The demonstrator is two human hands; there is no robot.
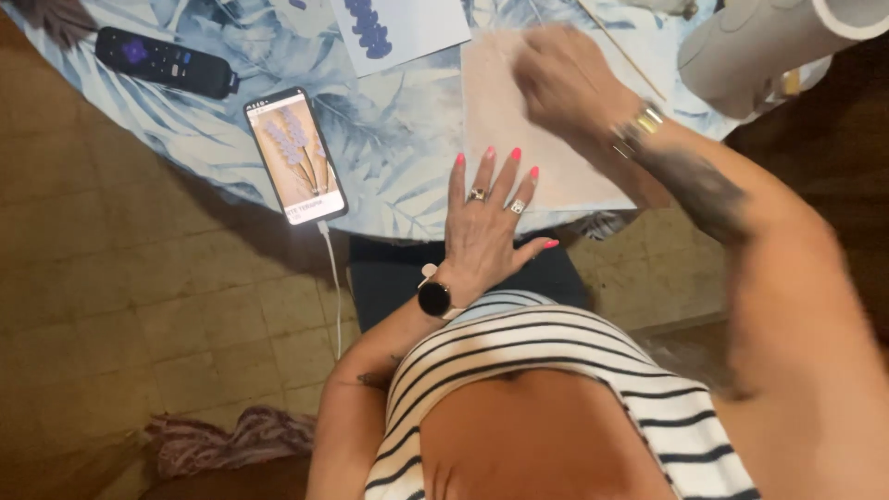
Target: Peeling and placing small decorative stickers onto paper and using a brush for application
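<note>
My left hand [488, 215] lies flat with fingers spread on the near edge of the round table, its fingertips resting on the lower left corner of a pale beige sheet [495, 102]. The nails are pink, two fingers wear rings, and a black watch sits on the wrist. My right hand [565, 79] is blurred and rests knuckles-up on the upper part of the same sheet; a metal bracelet circles its wrist. Whether it holds anything I cannot tell. A thin wooden stick [622, 48] lies just beyond it.
The table wears a blue leaf-print cloth [389, 130]. A phone [294, 155] with a white cable [333, 278] lies at its left edge, a black remote [167, 61] further back, a white paper with blue print [398, 28] behind, a grey tube [769, 42] at the right. Tiled floor lies below.
</note>
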